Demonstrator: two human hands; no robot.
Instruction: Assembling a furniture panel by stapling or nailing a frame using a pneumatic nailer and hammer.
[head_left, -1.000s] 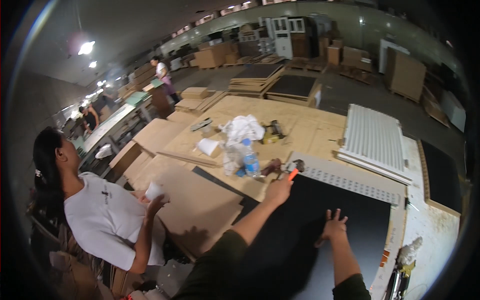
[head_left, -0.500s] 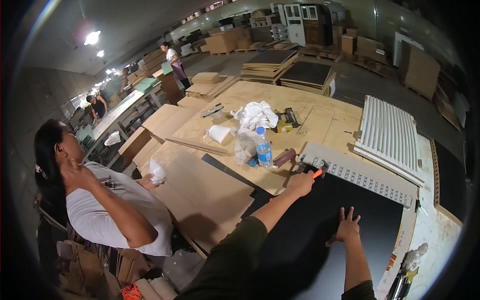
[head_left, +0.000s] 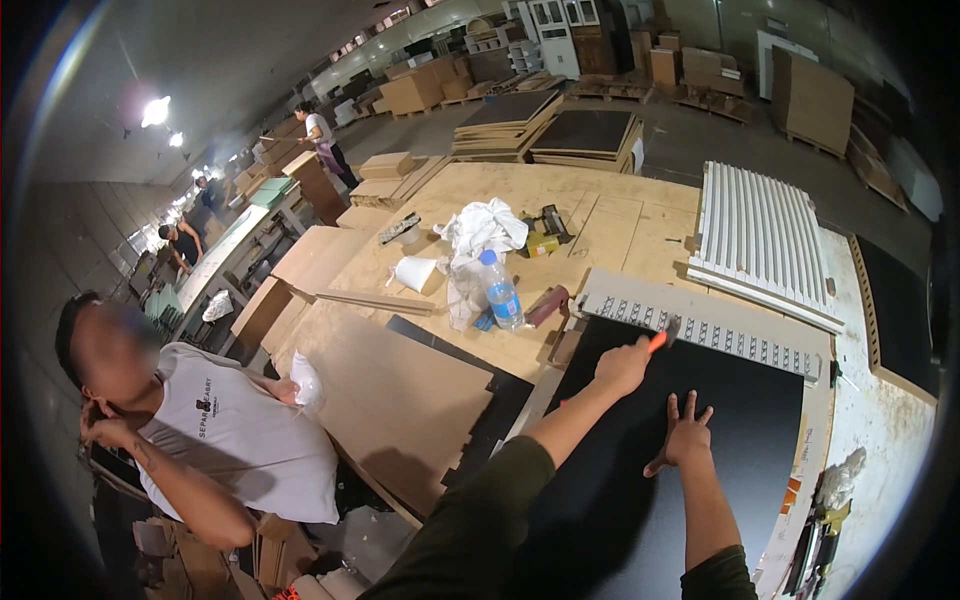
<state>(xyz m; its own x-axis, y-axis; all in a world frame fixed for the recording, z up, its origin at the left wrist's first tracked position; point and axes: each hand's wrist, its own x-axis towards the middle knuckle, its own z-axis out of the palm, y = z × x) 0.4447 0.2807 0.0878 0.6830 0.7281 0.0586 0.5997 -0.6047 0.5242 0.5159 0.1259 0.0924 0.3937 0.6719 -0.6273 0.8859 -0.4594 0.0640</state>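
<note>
My left hand [head_left: 622, 368] is wrapped round the orange handle of a hammer [head_left: 658, 341]. Its metal head is at the far edge of a large black panel [head_left: 600, 480], beside a pale strip [head_left: 740, 338] with a row of dark zigzag pieces. Whether the head touches the panel or strip, I cannot tell. My right hand [head_left: 688, 440] rests on the black panel with its fingers spread, holding nothing.
Beyond the panel are a water bottle [head_left: 503, 297], a white cup [head_left: 413, 273], white cloth [head_left: 485, 228] and a nail gun [head_left: 546, 228]. White slats [head_left: 755, 240] lie at right. A co-worker [head_left: 235, 420] stands close at left, holding something white, beside brown boards [head_left: 400, 390].
My left hand has moved the hammer to the right along the panel's far edge. My right hand stays on the panel. The co-worker at left has turned towards me, and the view has shifted.
</note>
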